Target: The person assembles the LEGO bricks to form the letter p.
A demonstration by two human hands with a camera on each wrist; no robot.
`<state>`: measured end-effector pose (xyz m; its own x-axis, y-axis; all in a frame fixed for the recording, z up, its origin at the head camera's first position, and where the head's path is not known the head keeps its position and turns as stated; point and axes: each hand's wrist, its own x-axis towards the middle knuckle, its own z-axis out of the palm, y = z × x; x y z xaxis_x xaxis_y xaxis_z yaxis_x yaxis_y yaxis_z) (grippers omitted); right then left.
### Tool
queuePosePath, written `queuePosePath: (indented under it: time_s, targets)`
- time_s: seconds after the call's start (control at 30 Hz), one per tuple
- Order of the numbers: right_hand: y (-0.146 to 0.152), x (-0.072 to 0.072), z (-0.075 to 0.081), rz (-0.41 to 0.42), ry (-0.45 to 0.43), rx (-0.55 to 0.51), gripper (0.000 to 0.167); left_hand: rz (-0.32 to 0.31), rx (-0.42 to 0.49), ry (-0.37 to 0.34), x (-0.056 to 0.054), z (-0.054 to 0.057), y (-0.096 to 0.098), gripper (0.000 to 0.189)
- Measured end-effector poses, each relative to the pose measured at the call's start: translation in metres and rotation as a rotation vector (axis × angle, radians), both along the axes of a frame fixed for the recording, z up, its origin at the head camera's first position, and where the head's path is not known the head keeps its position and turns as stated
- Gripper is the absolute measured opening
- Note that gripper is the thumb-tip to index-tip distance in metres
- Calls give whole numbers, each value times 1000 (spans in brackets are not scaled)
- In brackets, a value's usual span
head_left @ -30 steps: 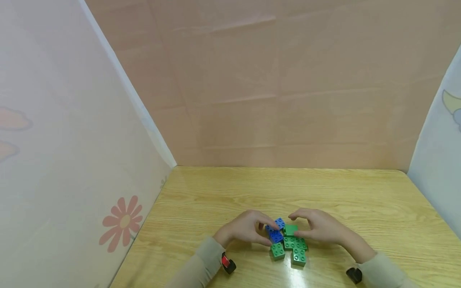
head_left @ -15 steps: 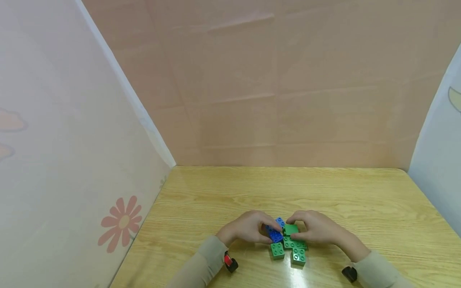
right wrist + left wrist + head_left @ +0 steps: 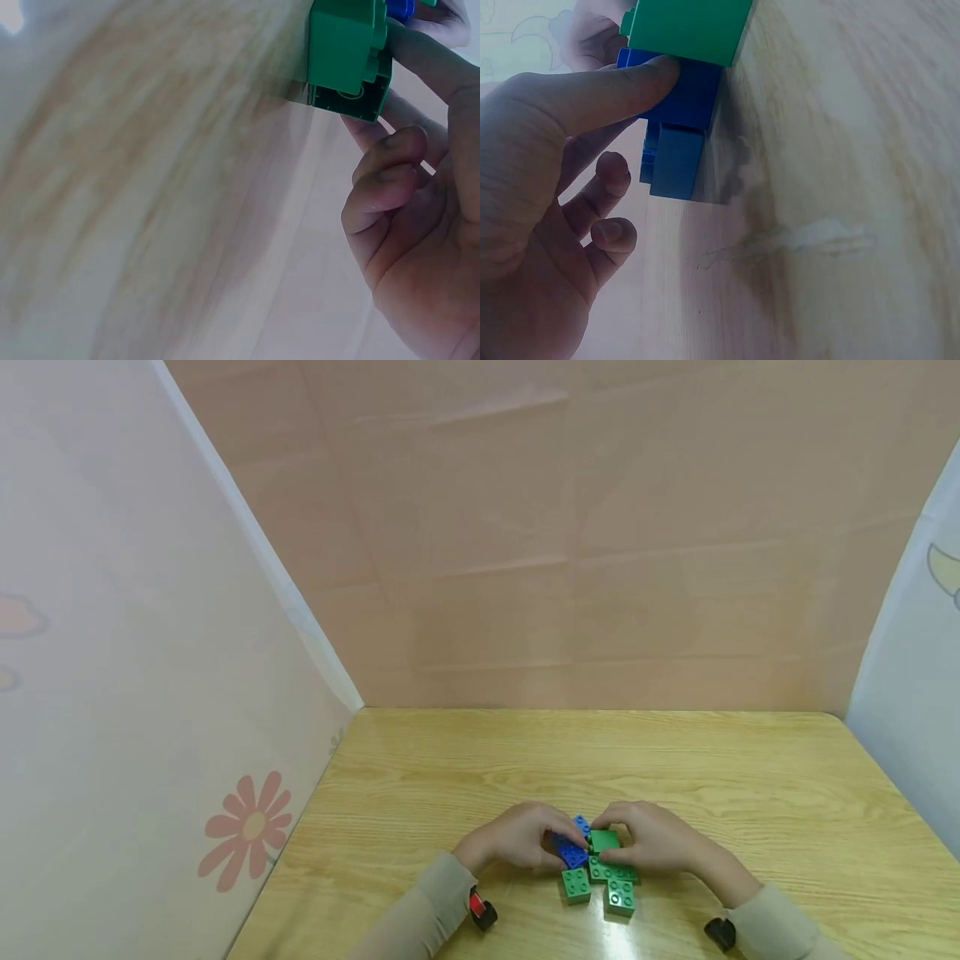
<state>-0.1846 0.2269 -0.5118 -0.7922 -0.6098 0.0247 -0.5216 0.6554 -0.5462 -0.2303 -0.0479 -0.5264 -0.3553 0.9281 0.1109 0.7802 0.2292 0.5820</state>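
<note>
My left hand [image 3: 517, 837] pinches a dark blue toy building brick [image 3: 573, 855] between thumb and fingers. In the left wrist view, the thumb presses the side of that blue brick [image 3: 694, 94]. A lighter blue brick [image 3: 582, 823] stands just behind it. My right hand [image 3: 660, 837] grips a green brick [image 3: 604, 840] that lies on its side, smooth face up, the thumb at its near edge and the index finger at its far edge. Its hollow underside [image 3: 346, 103] shows in the right wrist view. The right hand's other fingers are curled in below.
A longer green brick [image 3: 602, 870] lies right in front of the gripped one. Two square green bricks, one on the left [image 3: 576, 886] and one on the right [image 3: 620, 897], sit nearer the table's front. The wooden table [image 3: 465, 760] ends at a tan backdrop [image 3: 480, 568].
My right hand has moved left and closed its thumb and index finger on the tipped green brick. My left fingers have reached slightly farther over the dark blue brick.
</note>
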Motion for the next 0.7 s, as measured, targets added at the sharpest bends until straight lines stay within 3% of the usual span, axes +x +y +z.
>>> queuePosePath:
  time_s: [0.7]
  targets:
    - [3, -1, -3, -7, 44, -8, 32, 19, -51, 42, 3, 3, 1, 39]
